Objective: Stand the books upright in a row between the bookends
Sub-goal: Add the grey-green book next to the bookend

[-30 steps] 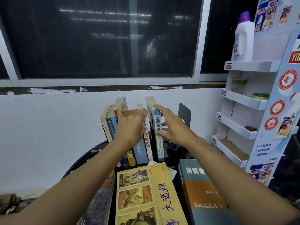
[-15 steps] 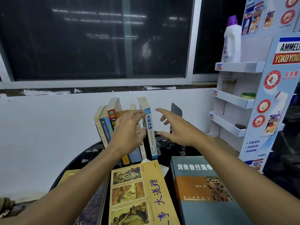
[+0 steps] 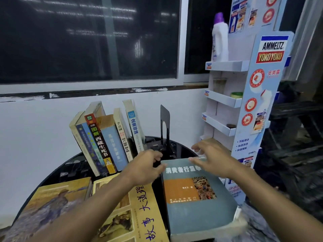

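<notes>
Several books (image 3: 108,137) stand in a row at the back of the round black table (image 3: 57,173), leaning left. A black metal bookend (image 3: 165,123) stands upright to their right, with a gap between. A thick grey-green book (image 3: 194,193) with an orange panel lies flat at the front right. My left hand (image 3: 145,165) touches its far left corner, fingers curled. My right hand (image 3: 209,158) hovers over its far right edge, fingers spread. A yellow book (image 3: 139,212) and a book with a painting on its cover (image 3: 50,205) lie flat at the front left.
A white wall and dark window run behind the table. A white cardboard display shelf (image 3: 227,98) stands close on the right, with a white bottle (image 3: 219,39) on its top tier. Dark clutter (image 3: 155,146) lies at the bookend's foot.
Both hands have let go of the standing books and come back down toward me onto the far edge of the flat grey-green book. The standing row stays leaning left.
</notes>
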